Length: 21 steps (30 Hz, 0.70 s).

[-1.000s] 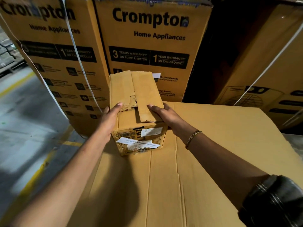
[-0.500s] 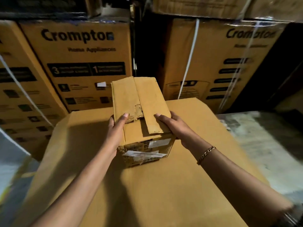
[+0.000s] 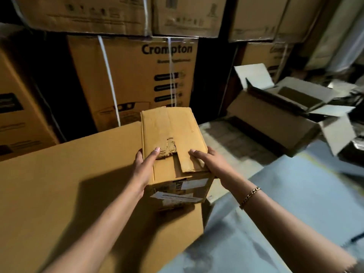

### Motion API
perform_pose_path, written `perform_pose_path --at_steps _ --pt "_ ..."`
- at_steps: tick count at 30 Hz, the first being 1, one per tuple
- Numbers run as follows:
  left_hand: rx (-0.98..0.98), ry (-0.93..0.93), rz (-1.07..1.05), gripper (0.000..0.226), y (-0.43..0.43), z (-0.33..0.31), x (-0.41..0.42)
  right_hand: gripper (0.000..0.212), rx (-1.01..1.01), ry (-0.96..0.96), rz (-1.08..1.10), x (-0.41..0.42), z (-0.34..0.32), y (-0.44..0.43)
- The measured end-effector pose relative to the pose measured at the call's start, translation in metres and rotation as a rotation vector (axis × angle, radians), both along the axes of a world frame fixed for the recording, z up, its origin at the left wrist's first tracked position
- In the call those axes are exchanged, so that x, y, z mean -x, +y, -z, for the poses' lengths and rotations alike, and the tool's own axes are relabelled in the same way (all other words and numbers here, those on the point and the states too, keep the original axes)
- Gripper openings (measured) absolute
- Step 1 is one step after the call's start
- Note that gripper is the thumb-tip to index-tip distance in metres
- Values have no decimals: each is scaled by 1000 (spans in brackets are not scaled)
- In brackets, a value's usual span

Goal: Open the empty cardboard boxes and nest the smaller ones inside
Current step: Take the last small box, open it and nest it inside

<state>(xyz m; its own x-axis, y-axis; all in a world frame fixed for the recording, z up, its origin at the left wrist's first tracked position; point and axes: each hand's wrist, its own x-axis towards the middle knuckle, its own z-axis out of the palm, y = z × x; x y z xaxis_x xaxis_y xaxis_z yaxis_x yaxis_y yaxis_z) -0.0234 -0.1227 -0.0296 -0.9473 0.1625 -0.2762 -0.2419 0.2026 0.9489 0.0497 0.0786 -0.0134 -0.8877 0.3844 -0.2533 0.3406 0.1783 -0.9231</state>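
Note:
A small brown cardboard box (image 3: 173, 134) with closed, torn top flaps and white labels on its near face is held between both hands. My left hand (image 3: 145, 164) grips its left side with the thumb on the top flap. My right hand (image 3: 208, 164) clasps its right side, fingers on the top. The box hovers over the right end of a big closed carton (image 3: 59, 194) in front of me. On the floor at the right lies a large open box (image 3: 275, 113) with its flaps spread.
Tall stacked Crompton cartons (image 3: 137, 79) with white straps form a wall behind. A pale grey floor (image 3: 285, 203) spreads to the right. More flaps and dark wrapping lie beyond the open box at the far right.
Both hands have carried the small box to the right, from the big carton's middle to its right end. The view has swung right, bringing the open box on the floor into sight.

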Motion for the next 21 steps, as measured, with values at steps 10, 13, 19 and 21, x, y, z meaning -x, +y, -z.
perform_pose_path --at_steps 10,13,19,21 --pt "12 26 291 126 198 5 -3 75 8 -5 243 -58 2 179" --pt "-7 36 336 120 257 -4 0 78 -20 21 270 -58 -1 233" --pt "-50 93 414 135 381 -10 41 94 -100 60 310 -33 -18 341" --pt "-67 140 452 129 418 -23 43 95 -123 73 320 -27 -26 377"
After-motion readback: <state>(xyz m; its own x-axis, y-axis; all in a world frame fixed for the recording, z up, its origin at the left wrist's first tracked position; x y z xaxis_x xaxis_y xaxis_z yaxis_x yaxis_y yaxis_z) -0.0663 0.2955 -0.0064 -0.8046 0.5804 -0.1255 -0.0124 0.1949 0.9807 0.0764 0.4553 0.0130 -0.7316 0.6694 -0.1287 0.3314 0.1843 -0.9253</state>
